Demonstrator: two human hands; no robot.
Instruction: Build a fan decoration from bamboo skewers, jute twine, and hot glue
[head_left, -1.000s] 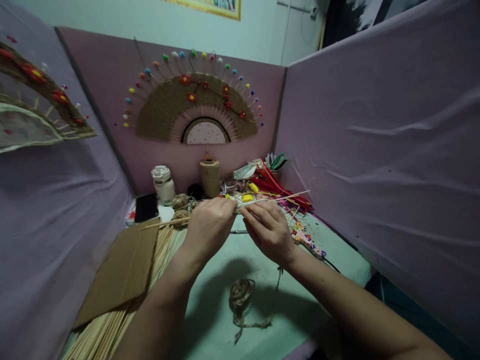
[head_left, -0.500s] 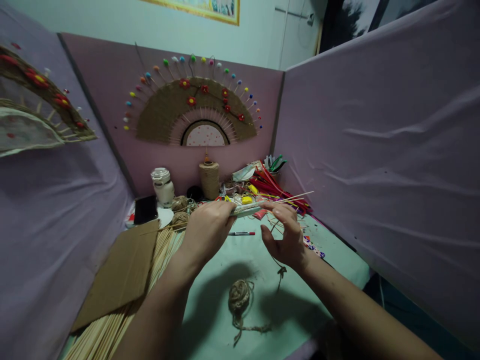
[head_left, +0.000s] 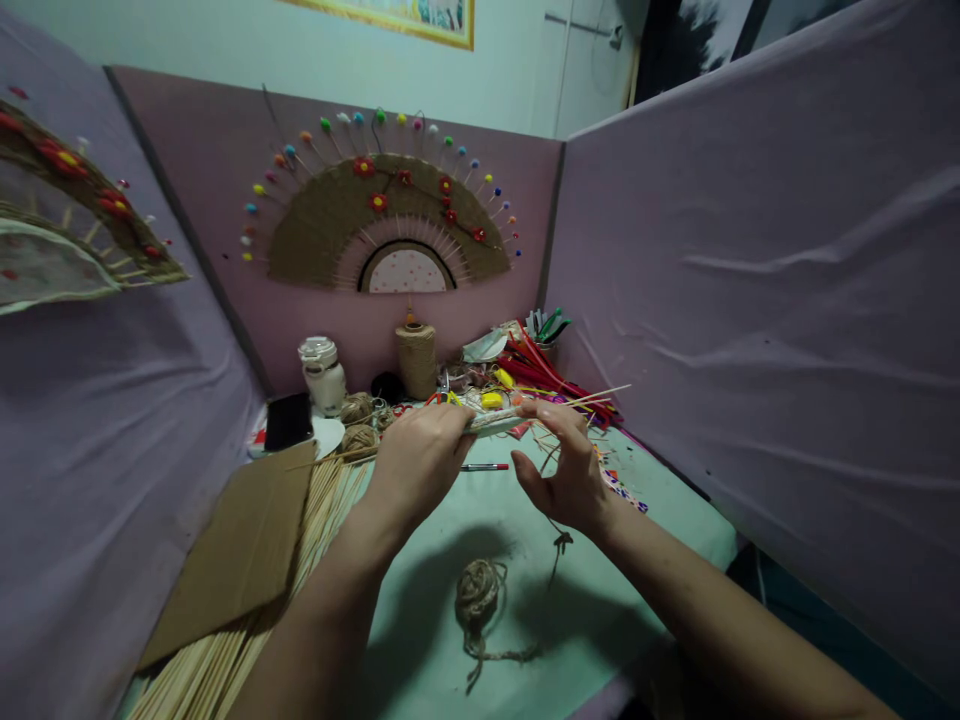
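My left hand (head_left: pixel 420 460) is closed round the left end of a flat, pale piece (head_left: pixel 495 421) with twine along its edge, held level above the table. Thin wooden sticks (head_left: pixel 611 393) stick out past its right end. My right hand (head_left: pixel 564 465) rests its fingertips on that right end, with the thumb spread away below. Under the right hand a dark strand of twine (head_left: pixel 562 541) dangles with a knot in it. Below and between the hands, a small ball of twine (head_left: pixel 478 590) lies on the green tabletop (head_left: pixel 427 640).
Cardboard (head_left: pixel 232 550) lies over a bundle of wooden sticks (head_left: pixel 199 675) on the left. Behind the hands are a pen (head_left: pixel 486 467), a twine spool (head_left: pixel 416 362), a lidded jar (head_left: pixel 323 376) and red strips (head_left: pixel 547 365). A decorated fan (head_left: pixel 322 225) hangs on the back panel.
My right thumb has shifted slightly left, and the right fingers have slid a little over the end of the piece. The left hand keeps its hold.
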